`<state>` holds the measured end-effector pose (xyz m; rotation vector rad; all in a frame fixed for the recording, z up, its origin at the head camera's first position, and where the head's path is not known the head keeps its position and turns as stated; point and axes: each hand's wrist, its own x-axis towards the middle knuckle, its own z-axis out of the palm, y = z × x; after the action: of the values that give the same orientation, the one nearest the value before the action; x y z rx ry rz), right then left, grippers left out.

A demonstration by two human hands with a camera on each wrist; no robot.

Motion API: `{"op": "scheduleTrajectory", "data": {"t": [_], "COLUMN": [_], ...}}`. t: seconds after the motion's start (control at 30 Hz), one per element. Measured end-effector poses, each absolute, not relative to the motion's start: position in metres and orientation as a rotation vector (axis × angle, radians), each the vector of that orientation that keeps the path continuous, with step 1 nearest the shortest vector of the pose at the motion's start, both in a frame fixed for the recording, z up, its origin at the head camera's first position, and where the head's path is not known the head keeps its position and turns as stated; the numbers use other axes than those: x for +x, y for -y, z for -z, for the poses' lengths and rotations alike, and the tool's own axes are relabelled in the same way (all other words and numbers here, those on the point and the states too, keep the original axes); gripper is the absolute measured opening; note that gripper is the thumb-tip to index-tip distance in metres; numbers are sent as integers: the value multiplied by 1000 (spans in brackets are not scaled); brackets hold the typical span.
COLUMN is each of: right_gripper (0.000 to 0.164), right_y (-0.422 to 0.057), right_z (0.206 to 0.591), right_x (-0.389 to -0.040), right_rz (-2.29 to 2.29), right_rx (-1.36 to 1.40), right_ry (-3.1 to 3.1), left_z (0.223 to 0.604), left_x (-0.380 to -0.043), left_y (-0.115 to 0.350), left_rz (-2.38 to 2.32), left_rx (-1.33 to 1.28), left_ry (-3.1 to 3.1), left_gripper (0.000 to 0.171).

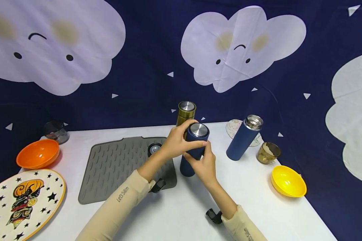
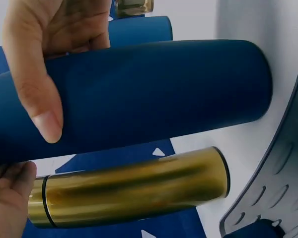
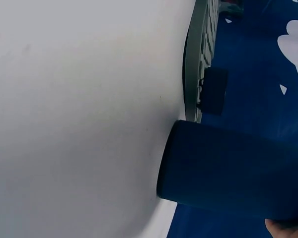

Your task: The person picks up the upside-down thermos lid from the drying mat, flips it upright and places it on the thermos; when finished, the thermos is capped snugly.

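Observation:
A dark blue thermos bottle (image 1: 187,167) with a silver-topped lid (image 1: 199,130) stands upright on the white table, between both hands. My left hand (image 1: 178,142) grips it near the top, fingers behind and thumb in front. Lower on the body, my right hand (image 1: 205,164) holds it, and its thumb shows across the bottle in the left wrist view. Just behind stands a gold thermos (image 2: 139,191), partly covered by the left hand in the head view. The right wrist view shows the blue bottle's base (image 3: 188,163) at the table surface.
A grey drying mat (image 1: 114,167) lies left, with a black-rimmed lid (image 1: 155,149) on it. At right are a lidless blue thermos (image 1: 241,142), a round patterned coaster (image 1: 233,127), an amber cup (image 1: 263,155) and a yellow bowl (image 1: 288,182). An orange bowl (image 1: 37,154) and a plate (image 1: 55,187) sit far left.

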<state>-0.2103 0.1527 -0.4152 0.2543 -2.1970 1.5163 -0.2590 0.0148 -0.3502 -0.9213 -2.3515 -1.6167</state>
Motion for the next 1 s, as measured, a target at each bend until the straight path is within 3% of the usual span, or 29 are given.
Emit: {"op": "scheduleTrajectory", "data": {"t": [0.4,0.6,0.7,1.0], "right_gripper": [71,69,67,70], "right_y": [-145,-143,-142,-142], "right_z": [415,415,415,415], "right_x": [-213,-214,-214,-213], "right_rz": [-1439,-1395,-1416,-1434], "right_rx": [291,292,285,296], "right_ry": [2265,2273,2254,2219], "left_z": [339,333,343,376], "left_x": [-275,-256,-251,-249], "left_y": [15,-2,-10,14], "left_rz": [1814,1454,1386,1943], "left_rx": [-1172,-907,-730,-559], "left_ry": [2473,2520,2404,2000], "left_gripper": [70,106,112,54]}}
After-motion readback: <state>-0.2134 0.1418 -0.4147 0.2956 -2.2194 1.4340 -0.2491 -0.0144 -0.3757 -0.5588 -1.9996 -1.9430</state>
